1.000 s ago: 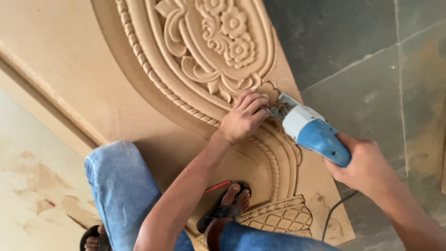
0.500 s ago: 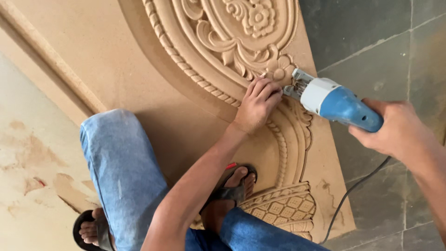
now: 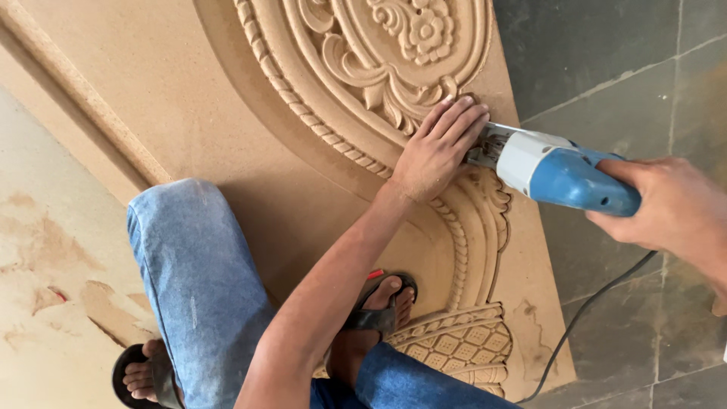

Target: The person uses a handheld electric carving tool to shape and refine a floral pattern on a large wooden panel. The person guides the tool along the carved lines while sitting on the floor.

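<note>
A large tan board (image 3: pixel 189 113) carved with an oval rope border and flowers lies flat on the floor. My left hand (image 3: pixel 439 148) rests on the carving near the board's right edge, fingers together, steadying the front of a blue and white power tool (image 3: pixel 560 174). My right hand (image 3: pixel 674 212) grips the tool's blue rear handle. The tool's metal tip meets the carved border just under my left fingers, which partly hide it. A black cord (image 3: pixel 591 310) runs from the tool down across the floor.
My legs in blue jeans (image 3: pixel 197 280) are bent over the board, one sandalled foot (image 3: pixel 379 303) on the board, the other (image 3: pixel 140 375) at the lower left. Grey stone floor tiles (image 3: pixel 628 60) lie to the right. A carved lattice panel (image 3: pixel 454 348) sits at the board's lower end.
The view has shifted, so hands and tool appear further right and higher. My left hand stays at the tool's tip on the carving; my right keeps its hold on the handle.
</note>
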